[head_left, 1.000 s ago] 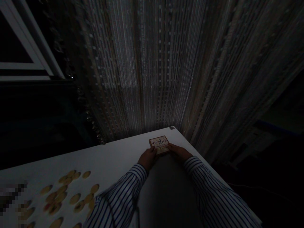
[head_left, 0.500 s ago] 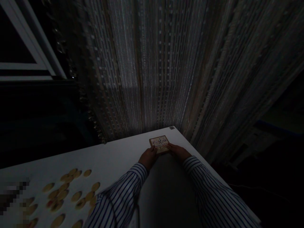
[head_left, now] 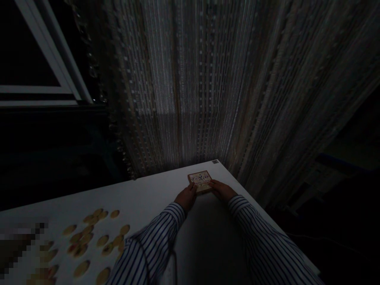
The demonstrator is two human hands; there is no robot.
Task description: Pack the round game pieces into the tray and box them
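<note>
A small tan box with a dark printed pattern on its lid lies near the far right corner of a white table. My left hand grips the box's near left corner with curled fingers. My right hand holds its near right edge, fingers closed against it. Both arms wear blue-and-white striped sleeves. The room is very dim.
Several round golden discs lie scattered on the table's left part. A blurred patch sits at the lower left. A long striped bead curtain hangs behind the table. A white window frame shows at upper left. Right of the table is darkness.
The view has shifted slightly to the left, so the discs and window frame appear further right. Both hands stay on the box in the same place.
</note>
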